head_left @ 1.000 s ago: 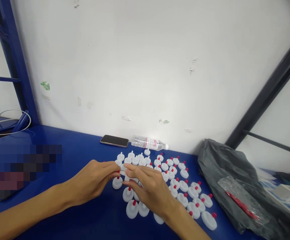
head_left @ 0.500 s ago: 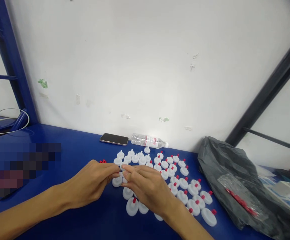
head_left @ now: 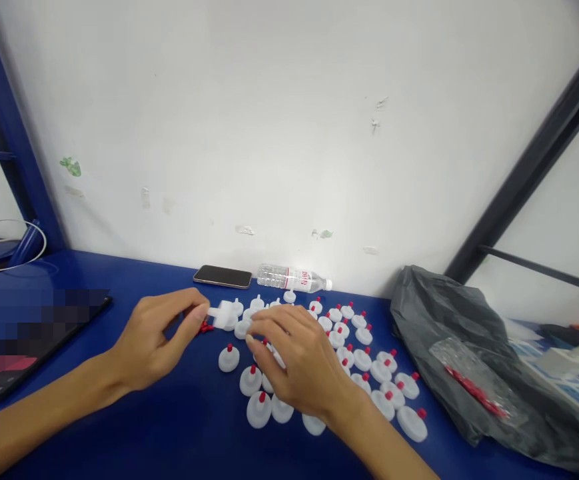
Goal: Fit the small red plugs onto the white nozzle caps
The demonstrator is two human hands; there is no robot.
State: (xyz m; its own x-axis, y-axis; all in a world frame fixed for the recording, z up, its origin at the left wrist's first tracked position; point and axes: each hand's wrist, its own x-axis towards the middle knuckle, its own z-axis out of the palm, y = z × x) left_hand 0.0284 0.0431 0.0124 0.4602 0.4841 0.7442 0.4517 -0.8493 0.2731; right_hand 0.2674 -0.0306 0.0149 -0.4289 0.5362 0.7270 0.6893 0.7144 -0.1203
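Observation:
My left hand pinches the narrow spout of a white plastic nozzle cap, held sideways with its wide base toward the right. Under its fingertips lie small red tips on the table. My right hand hovers over the white caps, fingers curved and apart, with nothing visible in it; it hides some of them. A red-tipped white cap stands between the hands. Other red-tipped caps spread below and to the right, while bare-spouted white caps stand behind.
A phone and a clear plastic bottle lie along the white wall. To the right, a grey plastic bag carries a clear pouch of red tips. A dark, partly blurred device lies at left on the blue table.
My hands have drawn apart, the left one moving left and up. A white cap now shows in its fingers, and a red-tipped cap stands visible between the hands. The view has shifted slightly.

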